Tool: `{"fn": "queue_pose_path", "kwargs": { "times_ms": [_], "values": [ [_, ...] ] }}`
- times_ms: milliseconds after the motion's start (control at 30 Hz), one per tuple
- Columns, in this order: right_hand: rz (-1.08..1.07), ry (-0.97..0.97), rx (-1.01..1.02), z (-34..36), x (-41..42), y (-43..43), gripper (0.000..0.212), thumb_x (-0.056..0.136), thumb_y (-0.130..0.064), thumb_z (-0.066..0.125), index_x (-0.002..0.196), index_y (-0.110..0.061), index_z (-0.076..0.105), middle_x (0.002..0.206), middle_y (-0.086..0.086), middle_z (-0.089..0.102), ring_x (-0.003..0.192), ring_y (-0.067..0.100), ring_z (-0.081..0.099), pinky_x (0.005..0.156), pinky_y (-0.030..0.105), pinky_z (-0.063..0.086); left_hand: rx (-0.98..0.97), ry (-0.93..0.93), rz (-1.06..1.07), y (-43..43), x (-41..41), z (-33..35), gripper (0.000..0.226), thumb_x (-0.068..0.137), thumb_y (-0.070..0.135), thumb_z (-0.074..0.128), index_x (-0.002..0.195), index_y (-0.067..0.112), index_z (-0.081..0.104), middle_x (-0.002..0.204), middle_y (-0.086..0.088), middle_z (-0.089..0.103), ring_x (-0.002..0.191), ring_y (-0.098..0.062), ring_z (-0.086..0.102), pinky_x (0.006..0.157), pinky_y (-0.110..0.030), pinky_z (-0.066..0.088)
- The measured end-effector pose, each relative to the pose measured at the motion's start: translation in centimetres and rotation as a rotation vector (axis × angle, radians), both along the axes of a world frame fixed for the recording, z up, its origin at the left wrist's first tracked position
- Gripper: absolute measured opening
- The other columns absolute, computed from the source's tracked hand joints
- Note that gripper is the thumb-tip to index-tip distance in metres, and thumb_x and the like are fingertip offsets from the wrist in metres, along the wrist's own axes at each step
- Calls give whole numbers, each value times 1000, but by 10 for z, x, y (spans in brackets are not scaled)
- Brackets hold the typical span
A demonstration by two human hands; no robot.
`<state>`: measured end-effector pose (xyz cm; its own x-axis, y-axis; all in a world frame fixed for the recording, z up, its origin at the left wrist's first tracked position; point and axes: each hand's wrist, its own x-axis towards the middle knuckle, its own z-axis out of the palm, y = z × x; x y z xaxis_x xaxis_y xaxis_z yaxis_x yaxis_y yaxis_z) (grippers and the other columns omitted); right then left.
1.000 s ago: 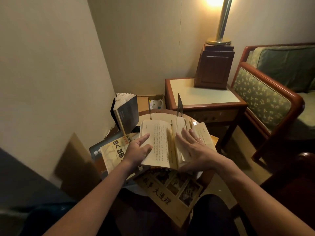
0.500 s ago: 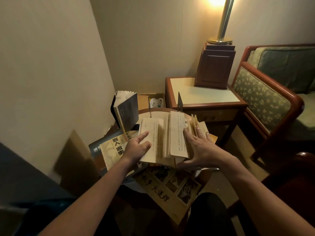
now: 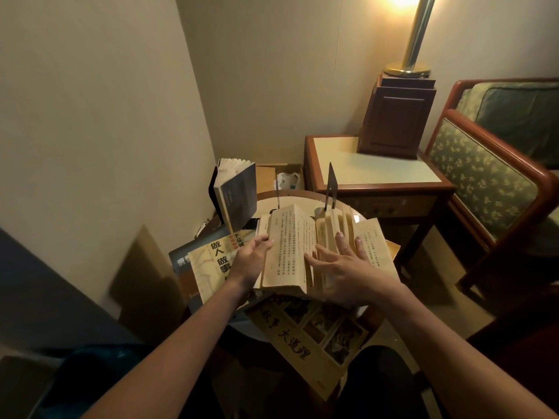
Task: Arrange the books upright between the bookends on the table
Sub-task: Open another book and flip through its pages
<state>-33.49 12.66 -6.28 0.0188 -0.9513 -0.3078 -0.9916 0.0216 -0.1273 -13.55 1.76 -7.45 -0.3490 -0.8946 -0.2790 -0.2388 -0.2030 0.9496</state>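
One open book (image 3: 289,237), left hand (image 3: 251,259) at edge, right hand (image 3: 343,269) on pages

The round table (image 3: 305,198) bears an open book (image 3: 290,246), a flat tan book (image 3: 314,334), an upright dark book (image 3: 239,201) and a bookend (image 3: 331,186).

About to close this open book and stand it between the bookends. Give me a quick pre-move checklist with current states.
1. Open book closed: not ok, it lies flat on the table with pages fanned up.
2. Left hand at the book's left edge: ok.
3. Right hand on the right-hand pages: ok, fingers spread flat.
4. Left bookend and right bookend upright: ok.
5. Gap between them free: cannot tell, the book's far edge reaches there.
6. Other books stood up: not ok, the yellow book and the picture-cover book lie flat.
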Motion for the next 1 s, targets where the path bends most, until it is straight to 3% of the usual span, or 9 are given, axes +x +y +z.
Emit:
{"fn": "queue_pose_path", "kwargs": {
  "times_ms": [100, 167, 267, 400, 567, 633, 700, 833, 1000],
  "values": [
    [9, 21, 35, -3, 0, -1, 80, 88, -74, 46, 154, -53, 7, 167, -6, -8, 143, 36, -34, 110, 68, -23, -96, -155, -46, 4, 2, -7, 67, 86, 52, 71, 142, 26, 45, 129, 5, 54, 99, -11, 63, 69, -28, 52],
    [2, -17, 35, -4, -1, -2, 73, 89, -73, 44, 153, -53, 14, 166, -5, -10, 144, 33, -33, 113, 66, -20, -150, -257, -82, 4, 2, -18, 86, 77, 55, 79, 147, 25, 39, 140, 0, 50, 112, -15, 56, 70, -25, 46],
    [-55, -136, -127, -7, -1, -2, 57, 98, -66, 32, 152, -52, 23, 165, -4, -17, 148, 27, -27, 118, 61, -14, -94, -295, -137, 4, 5, -31, 96, 76, 43, 84, 151, 26, 27, 143, -3, 52, 120, -19, 55, 85, -32, 54],
    [-182, -143, -235, -18, -4, -5, 63, 104, -52, 31, 158, -41, 2, 162, -4, -27, 146, 24, -29, 120, 56, -12, -140, -424, -130, 7, 5, -44, 110, 73, 47, 85, 156, 24, 18, 144, -5, 52, 128, -23, 53, 106, -45, 49],
    [-143, 24, -136, -29, -3, -11, 64, 101, -59, 29, 157, -43, 3, 163, -3, -24, 146, 29, -31, 115, 68, -13, -436, -830, -125, 22, -6, -44, 102, 81, 64, 65, 159, 30, 8, 160, -5, 14, 144, -31, 22, 113, -49, 33],
    [-152, 22, -118, -33, -4, -12, 66, 100, -63, 27, 157, -43, 1, 163, -5, -22, 147, 25, -29, 118, 67, -7, -677, -846, -262, 23, -11, -44, 87, 92, 52, 54, 160, 33, 4, 168, 2, -2, 152, -29, 6, 121, -51, 17],
    [-170, 13, -111, -35, -7, -14, 67, 98, -67, 26, 156, -46, 0, 164, -7, -20, 148, 21, -26, 119, 65, -4, -820, -818, -461, 20, -20, -47, 69, 102, 38, 39, 161, 28, 6, 169, 4, -1, 155, -21, 1, 124, -47, 2],
    [-159, 47, -112, -38, -6, -14, 66, 98, -67, 19, 155, -45, -6, 162, -8, -23, 147, 21, -28, 119, 64, -5, -715, -793, -492, 6, -43, -55, 57, 108, 35, 20, 161, 16, 8, 168, -1, 7, 155, -15, 6, 127, -43, 5],
    [-167, 43, -126, -41, -4, -14, 64, 99, -65, 13, 155, -44, -9, 162, -8, -25, 147, 22, -30, 118, 66, -5, -660, -851, -467, -18, -55, -58, 57, 108, 36, 18, 160, 15, 9, 168, -2, 10, 155, -15, 9, 126, -47, 1]
  ]
}}
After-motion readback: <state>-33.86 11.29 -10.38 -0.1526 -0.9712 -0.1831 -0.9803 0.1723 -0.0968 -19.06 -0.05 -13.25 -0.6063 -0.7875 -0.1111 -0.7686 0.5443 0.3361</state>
